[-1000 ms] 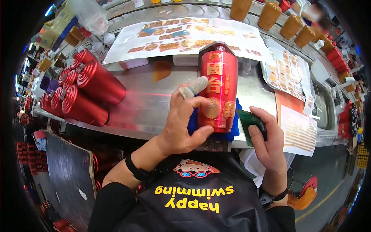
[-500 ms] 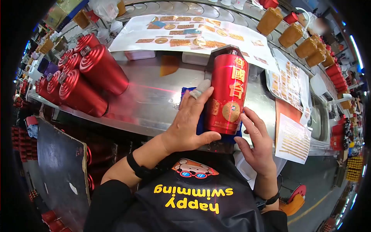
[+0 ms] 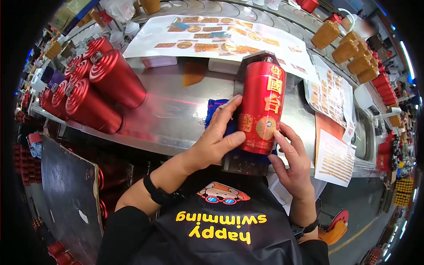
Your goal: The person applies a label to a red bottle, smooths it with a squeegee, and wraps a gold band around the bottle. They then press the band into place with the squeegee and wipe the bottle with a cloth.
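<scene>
You hold the red bottle (image 3: pixel 263 99) between both hands: your left hand (image 3: pixel 212 143) has its thumb and fingers against the left side, and your right hand (image 3: pixel 291 159) has its fingertips at the lower right edge, its thumb by the base. The bottle lies over a blue cloth (image 3: pixel 215 108), its neck end pointing away from you into a dark holder (image 3: pixel 250 60). Left of the bottle, a cluster of red bottles (image 3: pixel 90 108) stands on the metal table (image 3: pixel 165 104); their walls hide whatever is inside. Beyond the bottle is a white sheet (image 3: pixel 139 49) bearing gold labels. Beyond it to the right stand brown jars (image 3: pixel 327 34), their contents hidden too. Right of the bottle is a sink (image 3: pixel 365 137); what it holds, you cannot tell.
</scene>
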### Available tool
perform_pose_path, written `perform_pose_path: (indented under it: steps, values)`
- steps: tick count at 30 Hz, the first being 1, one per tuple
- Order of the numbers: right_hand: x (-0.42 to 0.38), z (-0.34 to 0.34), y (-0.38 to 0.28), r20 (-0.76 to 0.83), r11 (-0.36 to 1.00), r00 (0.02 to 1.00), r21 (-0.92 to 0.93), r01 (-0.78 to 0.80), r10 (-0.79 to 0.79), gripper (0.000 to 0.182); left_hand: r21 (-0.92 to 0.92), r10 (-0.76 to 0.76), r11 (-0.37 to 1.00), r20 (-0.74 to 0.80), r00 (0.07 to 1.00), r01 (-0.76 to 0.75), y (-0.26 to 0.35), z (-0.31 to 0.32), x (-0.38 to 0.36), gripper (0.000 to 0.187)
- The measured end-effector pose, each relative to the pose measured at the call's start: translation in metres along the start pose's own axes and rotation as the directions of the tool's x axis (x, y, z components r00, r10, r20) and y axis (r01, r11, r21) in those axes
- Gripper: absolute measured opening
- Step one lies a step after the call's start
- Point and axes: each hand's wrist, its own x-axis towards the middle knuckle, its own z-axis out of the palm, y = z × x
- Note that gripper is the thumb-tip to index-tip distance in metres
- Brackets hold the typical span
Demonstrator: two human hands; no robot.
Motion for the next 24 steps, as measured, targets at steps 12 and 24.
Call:
perform_pose_path:
  steps: [12,24]
  values:
    - [-0.004,0.002,0.005,-0.03,0.999,0.999,-0.001,0.039,-0.039,0.059,0.312,0.026,0.949,0.016,1.0,-0.03,0.011,0.001,0.0,0.1]
    - [-0.006,0.006,0.007,-0.06,0.999,0.998,0.022,0.025,-0.024,0.062,0.378,-0.015,0.926,0.057,0.998,-0.007,0.019,-0.004,0.001,0.106]
